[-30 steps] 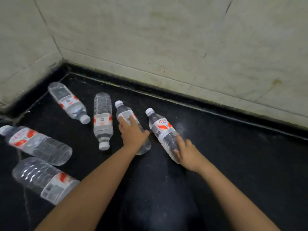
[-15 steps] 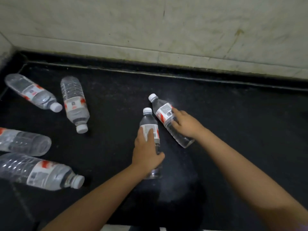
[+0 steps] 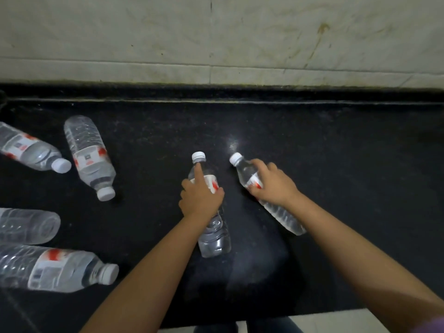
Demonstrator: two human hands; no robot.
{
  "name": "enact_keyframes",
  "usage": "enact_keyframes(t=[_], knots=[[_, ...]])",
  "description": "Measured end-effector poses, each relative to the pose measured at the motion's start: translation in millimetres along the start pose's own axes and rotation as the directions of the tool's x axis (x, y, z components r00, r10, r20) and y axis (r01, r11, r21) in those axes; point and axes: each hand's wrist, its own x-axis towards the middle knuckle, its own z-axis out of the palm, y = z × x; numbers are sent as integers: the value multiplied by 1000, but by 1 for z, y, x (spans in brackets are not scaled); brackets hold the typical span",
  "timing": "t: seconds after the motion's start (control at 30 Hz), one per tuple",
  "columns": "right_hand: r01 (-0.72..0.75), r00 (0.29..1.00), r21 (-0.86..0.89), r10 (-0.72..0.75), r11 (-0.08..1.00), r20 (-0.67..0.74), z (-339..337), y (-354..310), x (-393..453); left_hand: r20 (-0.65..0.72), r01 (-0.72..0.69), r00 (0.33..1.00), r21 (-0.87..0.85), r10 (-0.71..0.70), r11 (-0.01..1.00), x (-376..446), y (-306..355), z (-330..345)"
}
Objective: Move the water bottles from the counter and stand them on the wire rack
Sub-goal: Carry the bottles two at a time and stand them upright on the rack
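On the black counter (image 3: 336, 164), the left hand (image 3: 199, 200) is wrapped round the labelled middle of one clear water bottle (image 3: 212, 234), its white cap pointing to 12 o'clock, while the right hand (image 3: 271, 186) grips a second water bottle (image 3: 283, 215) just beside it, cap tilted toward 11 o'clock. Four more bottles lie on their sides at 9 o'clock: the far-left bottle (image 3: 26, 150), the capped bottle (image 3: 90, 157) next to it, an unlabelled-looking one (image 3: 26, 225) and the nearest bottle (image 3: 55, 270) at 8 o'clock. The stained tiled wall (image 3: 216, 39) runs along 12 o'clock.

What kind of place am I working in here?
Probably a kitchen or utility counter: a dark speckled stone counter set against a stained pale tiled wall, with six water bottles, four lying loose at the left, e.g..
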Motion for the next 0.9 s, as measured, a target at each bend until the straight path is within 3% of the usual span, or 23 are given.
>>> enact_keyframes(t=[0.13, 0.4, 0.53, 0.63, 0.77, 0.83, 0.9], knots=[[-161, 985, -108, 152, 981, -87, 16, 20, -48, -43, -39, 998, 60, 42, 997, -1, 3, 3], [-84, 992, -271, 56, 959, -110, 21, 32, -50, 22, -187, 982, 220, 187, 957, -13, 7, 9], [-99, 972, -204, 51, 974, -228, 17, 39, -63, 36, -309, 949, 325, 314, 894, -33, 25, 22], [-80, 936, -32, 64, 996, -345, -2, 59, -79, 1, -371, 920, 334, 393, 867, -55, 45, 35], [76, 851, 306, 98, 949, -517, -23, 106, -120, -82, -532, 799, 368, 596, 763, -101, 85, 59], [176, 777, 357, 94, 917, -623, -32, 134, -147, -139, -579, 736, 378, 663, 722, -129, 111, 76], [221, 709, 372, 113, 902, -696, -45, 173, -173, -230, -654, 609, 396, 759, 645, -160, 143, 100]])
